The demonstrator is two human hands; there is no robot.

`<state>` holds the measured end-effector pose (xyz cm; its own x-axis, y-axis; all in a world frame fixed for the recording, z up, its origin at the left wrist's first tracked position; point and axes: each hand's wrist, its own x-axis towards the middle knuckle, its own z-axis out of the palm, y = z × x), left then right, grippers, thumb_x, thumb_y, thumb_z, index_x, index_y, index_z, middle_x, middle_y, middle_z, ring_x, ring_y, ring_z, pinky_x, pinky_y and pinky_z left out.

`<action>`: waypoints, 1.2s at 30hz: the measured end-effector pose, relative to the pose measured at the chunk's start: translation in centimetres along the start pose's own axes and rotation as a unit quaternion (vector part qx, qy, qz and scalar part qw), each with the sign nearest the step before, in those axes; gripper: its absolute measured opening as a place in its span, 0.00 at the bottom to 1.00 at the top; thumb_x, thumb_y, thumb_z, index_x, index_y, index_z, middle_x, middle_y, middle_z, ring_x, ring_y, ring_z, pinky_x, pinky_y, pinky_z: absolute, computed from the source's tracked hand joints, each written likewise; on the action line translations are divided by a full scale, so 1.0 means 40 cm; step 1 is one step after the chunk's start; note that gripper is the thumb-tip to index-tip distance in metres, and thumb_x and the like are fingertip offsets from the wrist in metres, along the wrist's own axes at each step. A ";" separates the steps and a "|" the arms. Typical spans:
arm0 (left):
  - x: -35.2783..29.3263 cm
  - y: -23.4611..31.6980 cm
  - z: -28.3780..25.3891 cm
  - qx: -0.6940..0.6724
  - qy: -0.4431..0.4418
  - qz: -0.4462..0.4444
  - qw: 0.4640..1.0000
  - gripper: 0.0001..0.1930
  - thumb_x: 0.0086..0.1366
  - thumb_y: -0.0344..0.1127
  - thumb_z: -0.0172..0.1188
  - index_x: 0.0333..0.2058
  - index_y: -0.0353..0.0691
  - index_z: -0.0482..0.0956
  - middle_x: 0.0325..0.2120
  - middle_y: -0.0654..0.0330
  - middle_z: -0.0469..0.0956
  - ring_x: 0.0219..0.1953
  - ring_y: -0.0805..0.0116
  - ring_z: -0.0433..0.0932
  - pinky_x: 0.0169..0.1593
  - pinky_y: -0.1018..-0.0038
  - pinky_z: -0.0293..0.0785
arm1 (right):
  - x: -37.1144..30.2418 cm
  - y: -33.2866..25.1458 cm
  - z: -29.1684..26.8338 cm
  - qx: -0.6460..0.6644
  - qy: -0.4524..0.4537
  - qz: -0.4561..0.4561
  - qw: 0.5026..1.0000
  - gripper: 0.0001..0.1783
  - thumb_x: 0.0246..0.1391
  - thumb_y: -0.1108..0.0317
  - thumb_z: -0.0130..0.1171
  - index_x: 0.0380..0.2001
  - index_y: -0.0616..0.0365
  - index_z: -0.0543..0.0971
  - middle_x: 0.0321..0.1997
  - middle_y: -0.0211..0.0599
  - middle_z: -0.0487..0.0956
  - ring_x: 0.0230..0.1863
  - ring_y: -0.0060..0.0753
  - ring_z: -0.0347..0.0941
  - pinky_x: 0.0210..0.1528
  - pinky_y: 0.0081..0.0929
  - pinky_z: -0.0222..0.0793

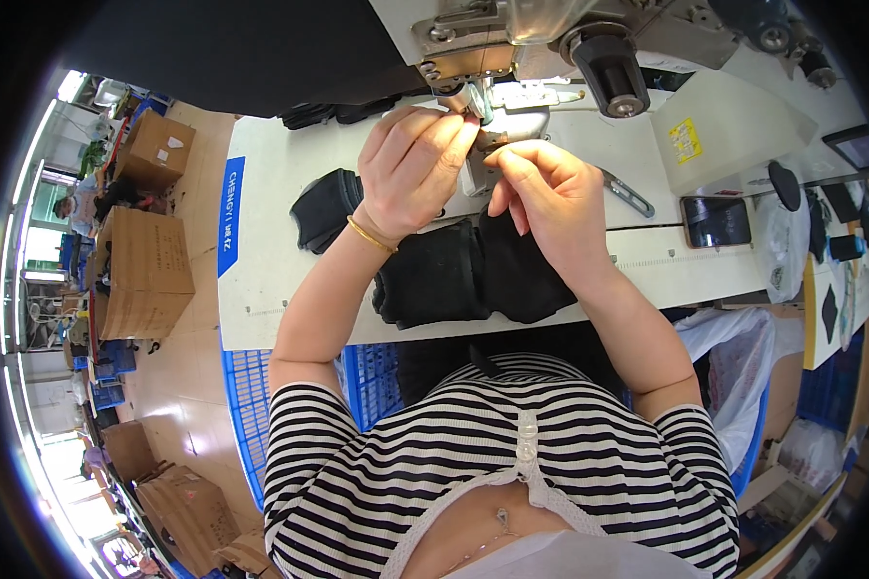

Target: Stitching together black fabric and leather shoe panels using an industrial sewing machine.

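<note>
My left hand [417,166] is raised close to the needle area of a sewing machine [541,68], its fingertips pressed together beside the presser foot. Whatever those fingers pinch is too small to make out. Just right of it, my right hand [553,196] has its thumb and forefinger brought together in a pinch; anything between them cannot be seen. Below both hands, folded black fabric pieces [430,277] lie on the white sewing table [261,232]. Another black fabric bundle [325,209] rests left of my left wrist.
A dark phone [715,222] and a slim metal tool [630,195] lie to the right on the table. Blue baskets [249,405] stand under its front edge. Cardboard boxes [147,273] line the floor at left. A white plastic bag [741,372] hangs at right.
</note>
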<state>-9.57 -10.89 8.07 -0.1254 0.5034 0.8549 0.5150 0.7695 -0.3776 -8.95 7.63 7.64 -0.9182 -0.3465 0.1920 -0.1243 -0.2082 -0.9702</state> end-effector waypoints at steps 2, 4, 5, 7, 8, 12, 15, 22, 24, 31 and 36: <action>-0.006 -0.005 0.009 0.003 0.005 -0.004 1.000 0.17 0.39 0.26 0.61 0.33 0.34 0.83 0.32 0.60 0.79 0.36 0.63 0.78 0.41 0.67 0.78 | -0.001 -0.004 0.000 -0.006 0.001 0.002 1.000 0.11 0.60 0.68 0.55 0.32 0.63 0.82 0.17 0.30 0.79 0.14 0.10 0.65 0.17 0.14 0.57; -0.007 -0.006 0.012 0.004 0.010 -0.008 1.000 0.16 0.39 0.26 0.61 0.33 0.34 0.83 0.32 0.60 0.79 0.36 0.63 0.78 0.41 0.67 0.78 | -0.002 -0.006 -0.001 -0.013 0.003 0.004 1.000 0.11 0.60 0.67 0.55 0.32 0.63 0.82 0.17 0.30 0.79 0.14 0.10 0.65 0.17 0.14 0.57; -0.005 -0.006 0.013 0.013 0.007 -0.010 1.000 0.16 0.39 0.26 0.62 0.32 0.34 0.83 0.32 0.60 0.79 0.36 0.63 0.79 0.41 0.67 0.78 | -0.003 -0.007 -0.002 -0.013 0.000 0.003 1.000 0.10 0.60 0.67 0.55 0.32 0.63 0.82 0.16 0.29 0.79 0.13 0.10 0.65 0.16 0.14 0.57; -0.003 -0.007 0.014 0.020 0.003 -0.010 1.000 0.16 0.39 0.26 0.62 0.32 0.34 0.83 0.31 0.60 0.79 0.36 0.63 0.79 0.41 0.67 0.78 | -0.003 -0.006 -0.003 -0.012 0.000 0.002 1.000 0.10 0.59 0.68 0.55 0.31 0.62 0.82 0.16 0.29 0.79 0.13 0.10 0.64 0.16 0.14 0.57; -0.002 -0.007 0.016 0.017 0.006 -0.014 1.000 0.16 0.39 0.26 0.62 0.32 0.35 0.83 0.32 0.60 0.79 0.36 0.63 0.79 0.41 0.67 0.78 | -0.004 -0.004 -0.003 -0.014 -0.001 0.003 1.000 0.10 0.59 0.68 0.55 0.31 0.62 0.82 0.16 0.28 0.79 0.13 0.10 0.64 0.16 0.14 0.57; 0.001 -0.008 0.020 0.015 0.013 -0.018 1.000 0.16 0.39 0.26 0.62 0.32 0.35 0.83 0.31 0.60 0.80 0.36 0.64 0.79 0.41 0.67 0.78 | -0.005 0.000 -0.005 -0.014 -0.003 0.003 1.000 0.10 0.59 0.68 0.54 0.31 0.62 0.82 0.16 0.28 0.78 0.13 0.09 0.63 0.16 0.14 0.56; 0.004 -0.007 0.018 0.006 0.011 -0.024 1.000 0.16 0.39 0.26 0.62 0.32 0.35 0.83 0.31 0.60 0.80 0.36 0.64 0.79 0.41 0.67 0.78 | -0.007 -0.001 -0.005 -0.017 -0.003 0.005 1.000 0.10 0.59 0.69 0.54 0.31 0.63 0.82 0.16 0.28 0.78 0.14 0.09 0.63 0.17 0.14 0.55; 0.000 -0.008 0.023 0.020 0.018 -0.028 0.999 0.14 0.40 0.25 0.63 0.31 0.36 0.83 0.31 0.60 0.79 0.36 0.64 0.79 0.41 0.67 0.78 | -0.010 0.001 -0.007 -0.009 -0.009 0.014 1.000 0.10 0.59 0.69 0.54 0.31 0.63 0.82 0.16 0.28 0.78 0.14 0.10 0.64 0.17 0.14 0.56; 0.002 -0.007 0.022 0.014 0.017 -0.029 0.999 0.14 0.40 0.25 0.64 0.31 0.36 0.83 0.31 0.60 0.79 0.36 0.64 0.79 0.41 0.67 0.78 | -0.012 0.003 -0.007 -0.012 -0.007 0.011 1.000 0.10 0.60 0.68 0.55 0.31 0.62 0.82 0.17 0.28 0.78 0.14 0.10 0.64 0.17 0.14 0.56; -0.001 -0.007 0.020 0.012 0.018 -0.030 0.999 0.14 0.41 0.25 0.64 0.31 0.36 0.82 0.31 0.61 0.79 0.36 0.64 0.79 0.40 0.68 0.78 | -0.020 0.011 -0.009 -0.001 -0.012 0.027 1.000 0.10 0.60 0.68 0.55 0.31 0.62 0.81 0.17 0.28 0.78 0.14 0.10 0.64 0.17 0.14 0.56; -0.001 -0.005 0.014 0.010 0.012 -0.036 0.999 0.14 0.41 0.25 0.64 0.32 0.37 0.82 0.31 0.62 0.79 0.36 0.64 0.78 0.40 0.68 0.77 | -0.029 0.024 -0.017 -0.016 -0.023 0.028 0.999 0.10 0.60 0.68 0.54 0.32 0.62 0.81 0.16 0.28 0.78 0.13 0.10 0.64 0.16 0.14 0.56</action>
<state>-10.15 -10.83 7.89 -0.1415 0.4367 0.8884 0.4875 0.8118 -0.3214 -8.24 8.44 6.40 -0.9061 -0.3980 0.1435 -0.0865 -0.1576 -0.9837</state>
